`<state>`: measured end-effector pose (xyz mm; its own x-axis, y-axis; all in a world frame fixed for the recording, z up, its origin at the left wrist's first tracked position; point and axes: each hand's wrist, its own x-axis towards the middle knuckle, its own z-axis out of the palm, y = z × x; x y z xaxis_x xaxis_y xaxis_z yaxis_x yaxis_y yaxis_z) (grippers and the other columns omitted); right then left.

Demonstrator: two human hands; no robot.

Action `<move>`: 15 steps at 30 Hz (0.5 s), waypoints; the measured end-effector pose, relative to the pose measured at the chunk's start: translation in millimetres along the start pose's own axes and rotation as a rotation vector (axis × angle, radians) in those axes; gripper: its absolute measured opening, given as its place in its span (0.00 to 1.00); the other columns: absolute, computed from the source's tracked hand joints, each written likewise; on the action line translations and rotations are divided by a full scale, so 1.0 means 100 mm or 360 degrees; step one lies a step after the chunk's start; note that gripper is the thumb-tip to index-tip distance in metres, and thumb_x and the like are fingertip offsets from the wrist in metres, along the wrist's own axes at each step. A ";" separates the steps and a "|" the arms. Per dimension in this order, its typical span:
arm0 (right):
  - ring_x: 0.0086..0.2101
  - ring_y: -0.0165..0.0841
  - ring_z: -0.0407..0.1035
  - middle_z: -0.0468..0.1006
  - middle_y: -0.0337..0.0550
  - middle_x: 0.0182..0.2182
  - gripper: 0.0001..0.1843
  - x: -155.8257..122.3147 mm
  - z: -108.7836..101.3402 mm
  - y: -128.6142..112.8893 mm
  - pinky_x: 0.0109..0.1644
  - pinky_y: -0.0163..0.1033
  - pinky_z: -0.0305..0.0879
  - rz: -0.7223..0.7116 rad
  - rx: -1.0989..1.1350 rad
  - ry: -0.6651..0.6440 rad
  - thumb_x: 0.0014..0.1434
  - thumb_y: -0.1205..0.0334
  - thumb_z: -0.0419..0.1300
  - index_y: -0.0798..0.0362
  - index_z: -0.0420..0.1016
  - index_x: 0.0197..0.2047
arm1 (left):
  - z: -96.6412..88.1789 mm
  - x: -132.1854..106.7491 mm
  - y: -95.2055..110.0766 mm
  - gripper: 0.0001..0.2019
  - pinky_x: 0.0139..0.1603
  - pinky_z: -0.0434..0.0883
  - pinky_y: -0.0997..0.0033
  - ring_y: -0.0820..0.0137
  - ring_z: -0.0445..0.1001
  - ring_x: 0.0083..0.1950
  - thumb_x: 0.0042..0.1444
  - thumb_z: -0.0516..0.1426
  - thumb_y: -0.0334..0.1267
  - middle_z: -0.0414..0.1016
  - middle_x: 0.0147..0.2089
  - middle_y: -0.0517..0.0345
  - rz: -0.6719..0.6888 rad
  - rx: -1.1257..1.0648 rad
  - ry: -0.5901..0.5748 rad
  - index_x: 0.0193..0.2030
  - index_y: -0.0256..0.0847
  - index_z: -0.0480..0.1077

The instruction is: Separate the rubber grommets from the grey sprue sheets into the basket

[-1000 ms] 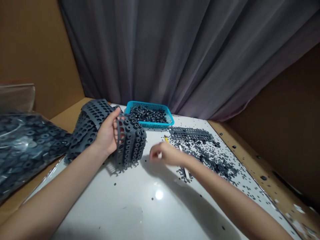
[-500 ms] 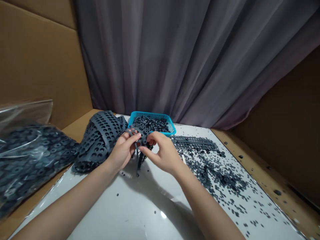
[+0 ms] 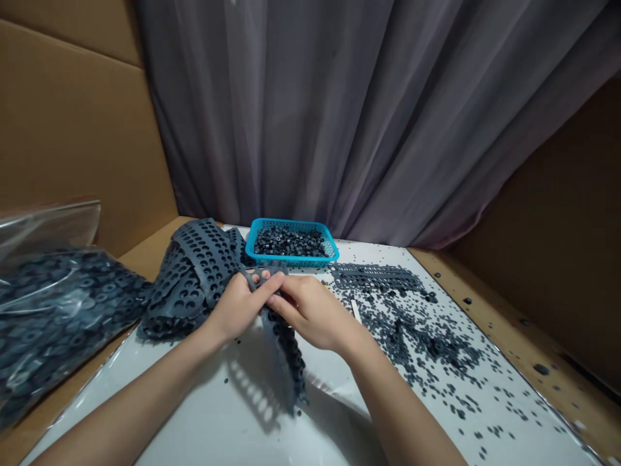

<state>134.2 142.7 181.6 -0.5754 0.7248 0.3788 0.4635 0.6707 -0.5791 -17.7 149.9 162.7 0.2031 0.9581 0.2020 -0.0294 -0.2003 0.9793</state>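
A dark grey perforated rubber strip [image 3: 286, 359] hangs from between my hands over the white table, its lower end blurred. My left hand [image 3: 241, 299] pinches its upper part, thumb on top, with fingertips showing behind the strip. Close against it, my right hand [image 3: 310, 310] is closed on the same strip, thumb and fingers together; the exact grip is partly hidden. Left of my hands lies a heap of perforated rubber sheets [image 3: 194, 265], nearly touching the left hand. Behind my hands stands a blue basket [image 3: 291, 261] holding many small dark rubber pieces.
A clear plastic bag [image 3: 72, 310] full of dark rubber rings lies at the left. Flat perforated strips [image 3: 378, 278] and scattered small rubber bits [image 3: 436, 346] cover the table's right side, near a white stick [image 3: 356, 310]. Cardboard walls [image 3: 82, 129] and a grey curtain [image 3: 310, 116] enclose the table.
My hands have drawn together and slightly lower, and the right fingers have closed on the strip. More of the strip now hangs down toward me.
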 end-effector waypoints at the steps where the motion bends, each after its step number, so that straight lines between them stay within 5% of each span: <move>1: 0.26 0.31 0.62 0.72 0.40 0.27 0.09 -0.01 -0.01 0.00 0.29 0.35 0.51 -0.0013 0.0030 -0.0018 0.63 0.61 0.50 0.52 0.67 0.33 | 0.00 0.00 0.00 0.21 0.21 0.56 0.77 0.77 0.55 0.20 0.50 0.59 0.47 0.56 0.16 0.65 -0.0053 -0.0007 -0.0004 0.15 0.38 0.58; 9: 0.23 0.29 0.53 0.56 0.36 0.19 0.20 -0.01 -0.08 -0.02 0.29 0.37 0.47 -0.0214 -0.0134 0.0208 0.64 0.61 0.48 0.51 0.52 0.20 | 0.23 -0.07 0.07 0.25 0.14 0.51 0.81 0.83 0.51 0.15 0.35 0.67 0.49 0.53 0.14 0.70 -0.0416 -0.0860 0.0361 0.17 0.39 0.55; 12: 0.22 0.29 0.52 0.55 0.36 0.18 0.21 0.01 -0.03 -0.01 0.29 0.37 0.48 -0.0274 0.0083 0.0415 0.63 0.60 0.47 0.51 0.51 0.19 | 0.30 -0.08 0.19 0.25 0.13 0.50 0.78 0.82 0.51 0.12 0.35 0.67 0.50 0.53 0.12 0.69 -0.0479 -0.0966 0.0373 0.16 0.40 0.55; 15: 0.21 0.29 0.53 0.57 0.36 0.18 0.22 0.08 0.07 0.02 0.27 0.36 0.50 -0.0088 0.0541 0.0723 0.63 0.54 0.48 0.51 0.54 0.19 | 0.38 0.03 0.27 0.25 0.11 0.47 0.75 0.80 0.50 0.10 0.40 0.62 0.56 0.52 0.09 0.67 -0.0525 -0.0927 0.0253 0.14 0.42 0.54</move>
<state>126.4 148.6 178.5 -0.2099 0.7355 0.6441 0.1549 0.6755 -0.7209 19.4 139.2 189.4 0.1468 0.9774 -0.1522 -0.5211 0.2072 0.8280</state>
